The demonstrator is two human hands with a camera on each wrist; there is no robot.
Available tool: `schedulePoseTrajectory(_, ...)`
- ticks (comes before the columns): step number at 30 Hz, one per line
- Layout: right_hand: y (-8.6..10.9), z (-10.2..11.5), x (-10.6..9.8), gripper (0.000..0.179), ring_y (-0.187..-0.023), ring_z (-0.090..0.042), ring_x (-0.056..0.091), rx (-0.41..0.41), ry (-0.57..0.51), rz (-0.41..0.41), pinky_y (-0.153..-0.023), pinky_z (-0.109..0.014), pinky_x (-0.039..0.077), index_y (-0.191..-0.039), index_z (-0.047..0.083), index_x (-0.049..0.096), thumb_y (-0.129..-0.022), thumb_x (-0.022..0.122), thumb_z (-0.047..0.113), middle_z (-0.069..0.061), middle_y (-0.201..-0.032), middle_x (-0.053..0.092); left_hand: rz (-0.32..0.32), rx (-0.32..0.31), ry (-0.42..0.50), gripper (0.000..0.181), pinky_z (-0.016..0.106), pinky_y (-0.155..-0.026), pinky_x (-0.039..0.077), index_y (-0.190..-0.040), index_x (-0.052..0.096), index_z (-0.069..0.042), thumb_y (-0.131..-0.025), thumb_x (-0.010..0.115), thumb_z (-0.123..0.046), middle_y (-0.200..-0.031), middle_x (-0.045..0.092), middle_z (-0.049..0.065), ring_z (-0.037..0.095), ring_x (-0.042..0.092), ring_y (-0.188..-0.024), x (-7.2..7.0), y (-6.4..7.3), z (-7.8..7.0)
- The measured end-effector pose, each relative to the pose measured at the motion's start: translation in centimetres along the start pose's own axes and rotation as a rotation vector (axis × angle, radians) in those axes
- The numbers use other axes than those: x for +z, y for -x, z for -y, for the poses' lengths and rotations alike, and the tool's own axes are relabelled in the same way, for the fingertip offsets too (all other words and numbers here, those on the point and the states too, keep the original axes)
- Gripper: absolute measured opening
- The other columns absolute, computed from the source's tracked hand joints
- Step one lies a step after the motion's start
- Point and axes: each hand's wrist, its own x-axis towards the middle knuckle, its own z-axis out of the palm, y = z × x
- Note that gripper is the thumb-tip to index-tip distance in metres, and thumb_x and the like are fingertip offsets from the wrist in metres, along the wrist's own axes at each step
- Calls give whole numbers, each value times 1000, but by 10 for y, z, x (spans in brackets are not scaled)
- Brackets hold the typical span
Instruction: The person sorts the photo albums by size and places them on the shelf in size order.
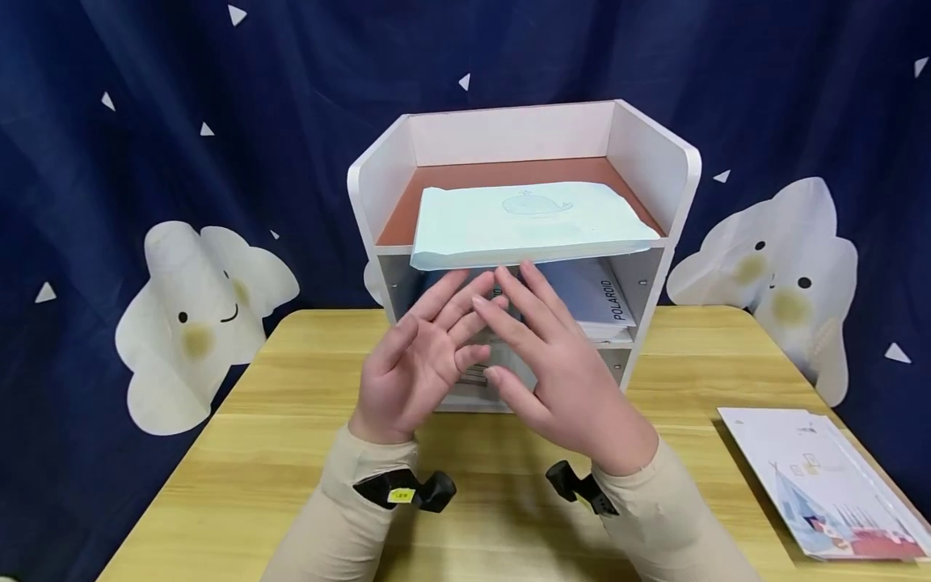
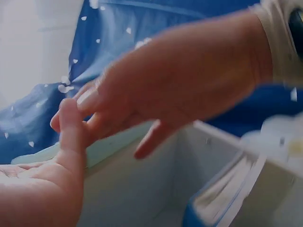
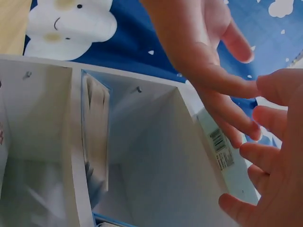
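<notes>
With the left hand and right hand spread and empty, pushing the overhanging mint package back evenly suits the shelf unit best.

Left palm showing, right fingers outstretched

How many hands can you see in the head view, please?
2: the left hand, palm showing, and the right hand, back showing, close together in front of the shelf unit, below the whale-printed package in the picture. No other hand shows.
</notes>
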Motion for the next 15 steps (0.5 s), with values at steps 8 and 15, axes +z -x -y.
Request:
schedulePoseTrajectory(8,-2,-3,-28,51,-143,-46,34,-30,48,-190,-117,-59,26,-136,1,61,-105,50,39,-23,-149,49,-105,379,-1395,38,43,-98,51,-135,58,4,-101,52,-11,-140,56,16,34,56,-124,20,3,-11)
schedulePoseTrajectory(15,5,-14,-48,49,-144,-42,35,93,150,-240,-118,-55,24,-134,-1,63,-100,52,31,-21,-147,51,-74,532,-1924,43,56,-117,26,-137,60,-1,-103,49,-26,-152,44,23,43,33,-144,20,2,-16)
